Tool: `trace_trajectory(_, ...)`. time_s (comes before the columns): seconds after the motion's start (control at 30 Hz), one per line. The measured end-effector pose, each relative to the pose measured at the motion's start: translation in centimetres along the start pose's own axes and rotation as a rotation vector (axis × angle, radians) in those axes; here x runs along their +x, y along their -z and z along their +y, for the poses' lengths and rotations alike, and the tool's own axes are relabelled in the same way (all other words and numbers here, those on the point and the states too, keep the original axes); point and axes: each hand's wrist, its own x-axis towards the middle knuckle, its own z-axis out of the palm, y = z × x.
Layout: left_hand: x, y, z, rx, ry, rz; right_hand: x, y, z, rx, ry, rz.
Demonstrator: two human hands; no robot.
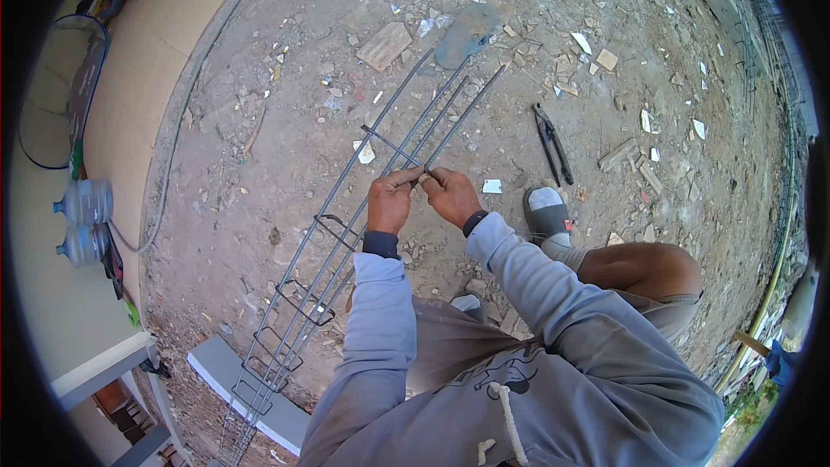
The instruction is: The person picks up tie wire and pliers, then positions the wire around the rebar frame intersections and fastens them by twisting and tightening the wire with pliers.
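Observation:
A long cage of thin steel reinforcing bars (333, 193) runs from the lower left up to the middle of the ground. Several bent square stirrups (303, 297) are spaced along its lower part. Near the free ends, another stirrup (389, 146) lies across the bars. My left hand (391, 202) is closed, thumb and fingers pinching at this stirrup's near corner, against a bar. Fingertips touching there too, my right hand (453, 197) is closed in a pinch; the small thing between its fingers is hidden. Black-handled pliers or nippers (552, 145) lie on the dirt to the right.
Broken tile, wood scraps and a flat board piece (385, 46) litter the dirt. My sandalled foot (546, 212) stands right of my hands. A pale slab (246, 389) lies under the cage's lower end. Large water bottles (85, 202) stand at left.

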Motion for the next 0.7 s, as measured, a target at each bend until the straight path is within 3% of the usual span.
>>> trace_trajectory(0.17, 0.6, 0.3, -0.4, -0.183, 0.149, -0.029, 0.0, -0.1, -1.2, -0.147, 0.001, 0.062)
trace_trajectory(0.37, 1.4, 0.0, -0.9, -0.298, 0.222, 0.039, 0.7, -1.7, 1.1, -0.194, 0.183, 0.23)
trace_trajectory(0.43, 1.7, -0.7, -0.3, -0.305, 0.284, 0.116, 0.7, -1.7, 1.2, -0.057, 0.05, 0.157)
trace_trajectory(0.53, 1.6, -1.2, 0.1, 0.069, 0.161, -0.032, 0.3, -1.0, 0.7, 0.342, -0.291, 0.022)
trace_trajectory(0.57, 1.6, -1.4, 0.0, 0.042, 0.182, -0.054, 0.2, -0.6, 0.4, 0.507, -0.427, -0.029)
trace_trajectory(0.7, 1.6, -1.6, -1.0, -0.021, 0.203, -0.131, 0.0, 0.2, -0.3, 0.692, -0.515, -0.052)
